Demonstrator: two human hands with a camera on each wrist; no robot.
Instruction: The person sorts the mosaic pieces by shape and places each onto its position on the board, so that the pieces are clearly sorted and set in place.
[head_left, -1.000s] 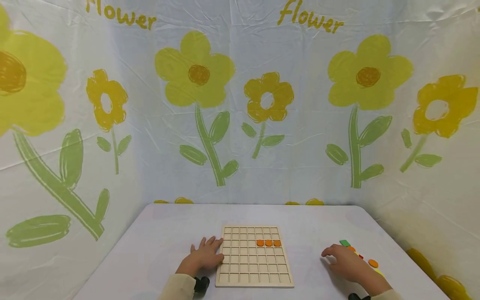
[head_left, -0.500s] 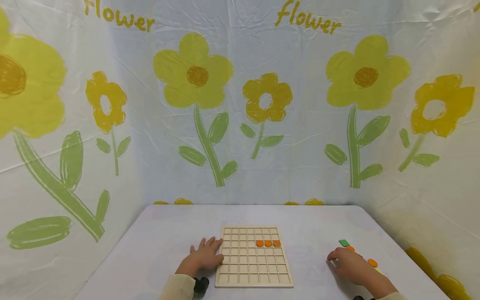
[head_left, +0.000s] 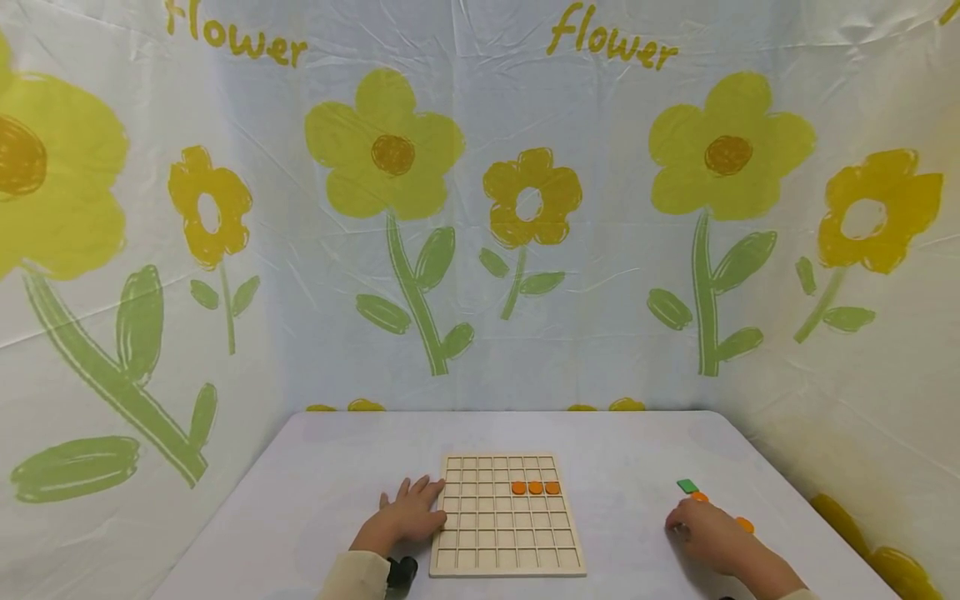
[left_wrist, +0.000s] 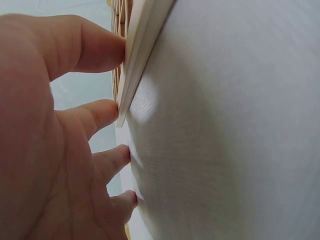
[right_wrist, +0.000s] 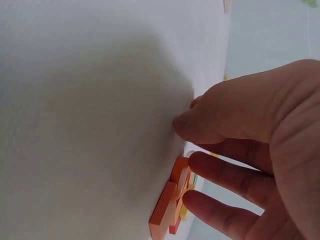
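Observation:
My left hand (head_left: pixel 407 512) lies spread at the left edge of a pale wooden grid board (head_left: pixel 468 535). In the left wrist view, its thumb and index fingertip touch the board's side, while the other fingertips rest on the table. Three orange discs (head_left: pixel 536 488) sit side by side in one row of the board. Over on the right, my right hand (head_left: pixel 707 532) is low over the table beside loose coloured pieces, partly covering them. Its thumb hides the index fingertip in the right wrist view. Two other fingers reach close to orange pieces (right_wrist: pixel 163 212); no held piece shows.
A green square piece (head_left: pixel 687 486) lies just beyond the right hand, with an orange disc (head_left: pixel 745 526) to its right. Red and yellow pieces show among the pile in the right wrist view. A flower-printed cloth (head_left: pixel 600 333) surrounds the white table (head_left: pixel 360 450).
My right hand has shifted right and slightly nearer, over the loose pieces, covering more of them. The left hand, board and three discs stay put.

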